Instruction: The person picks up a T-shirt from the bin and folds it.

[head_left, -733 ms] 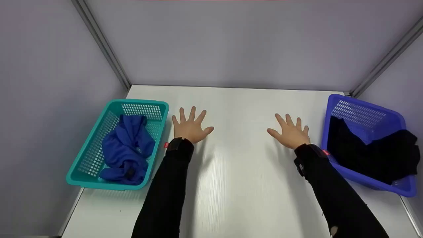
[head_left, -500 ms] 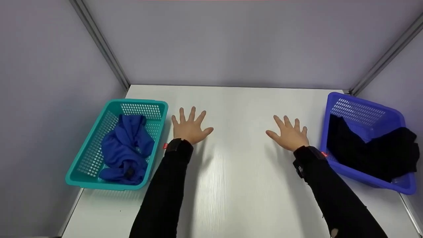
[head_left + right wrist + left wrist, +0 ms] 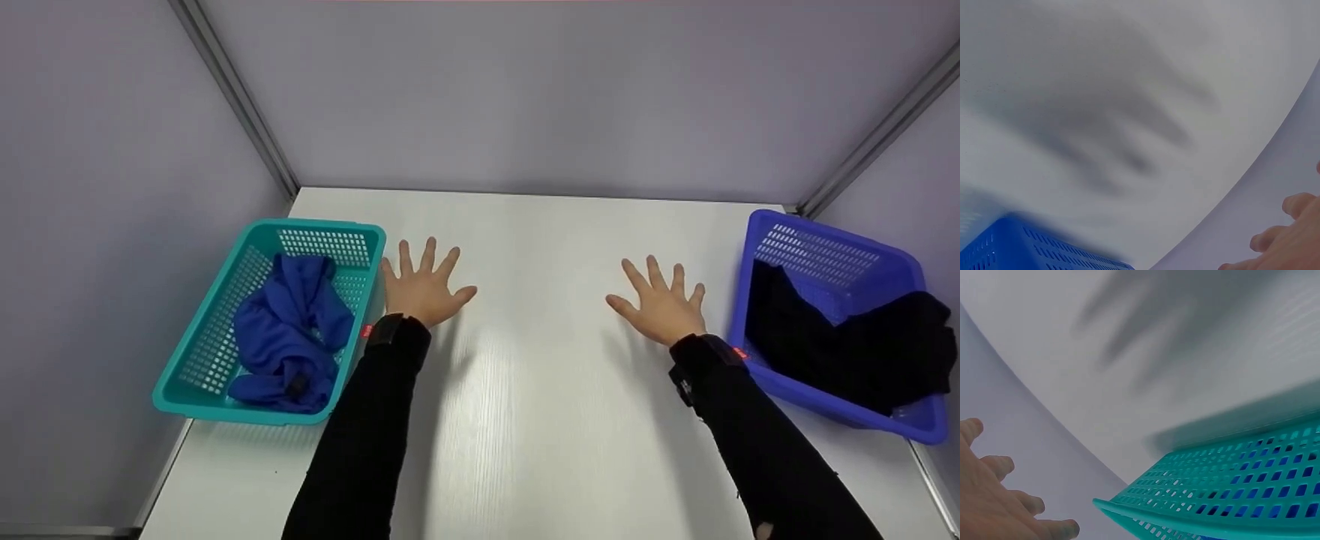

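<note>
My left hand (image 3: 424,292) is held above the table with its fingers spread and nothing in it. Just to its left stands a teal plastic basket (image 3: 171,390) with a crumpled blue cloth garment (image 3: 289,337) inside. Fingers also spread, my right hand (image 3: 664,307) hovers over the table and holds nothing. A blue-violet basket (image 3: 817,225) stands to its right, with a bunched black cloth (image 3: 847,352) in it that lies over the near right rim. Each wrist view shows the hand apart from the table, its shadow below, beside a basket wall (image 3: 1230,484).
The white table (image 3: 540,360) stretches between the two baskets. Grey panels (image 3: 525,90) enclose it at the back and on both sides, joined by metal corner posts (image 3: 240,97). Both forearms in black sleeves (image 3: 367,442) reach in from the near edge.
My left hand has shifted slightly left, closer to the teal basket. The right hand has barely moved. Both baskets and the cloths in them stay where they were.
</note>
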Available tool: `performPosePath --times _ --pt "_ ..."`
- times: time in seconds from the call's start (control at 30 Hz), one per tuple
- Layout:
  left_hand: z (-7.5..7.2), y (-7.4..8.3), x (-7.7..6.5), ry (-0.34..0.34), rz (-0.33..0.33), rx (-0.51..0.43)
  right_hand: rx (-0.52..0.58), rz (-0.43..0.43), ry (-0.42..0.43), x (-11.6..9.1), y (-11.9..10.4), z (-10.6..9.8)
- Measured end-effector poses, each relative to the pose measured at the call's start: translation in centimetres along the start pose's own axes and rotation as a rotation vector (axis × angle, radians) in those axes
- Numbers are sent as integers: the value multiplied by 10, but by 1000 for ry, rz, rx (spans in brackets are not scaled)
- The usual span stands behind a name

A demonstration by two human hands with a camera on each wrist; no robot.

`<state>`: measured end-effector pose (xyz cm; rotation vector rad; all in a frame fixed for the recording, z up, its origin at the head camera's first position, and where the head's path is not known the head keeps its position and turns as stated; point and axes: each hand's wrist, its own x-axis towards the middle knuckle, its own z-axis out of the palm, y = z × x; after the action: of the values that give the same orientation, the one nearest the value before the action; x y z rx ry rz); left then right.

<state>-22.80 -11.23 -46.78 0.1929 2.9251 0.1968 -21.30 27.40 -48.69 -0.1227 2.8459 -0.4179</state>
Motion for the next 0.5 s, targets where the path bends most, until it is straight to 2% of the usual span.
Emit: performPosePath --times 0.27,0.5 --pt "-5 -3 -1 3 5 -9 -19 -25 13 2 -5 -1" --pt "-11 -8 -5 26 20 19 -51 -122 24 3 -28 7"
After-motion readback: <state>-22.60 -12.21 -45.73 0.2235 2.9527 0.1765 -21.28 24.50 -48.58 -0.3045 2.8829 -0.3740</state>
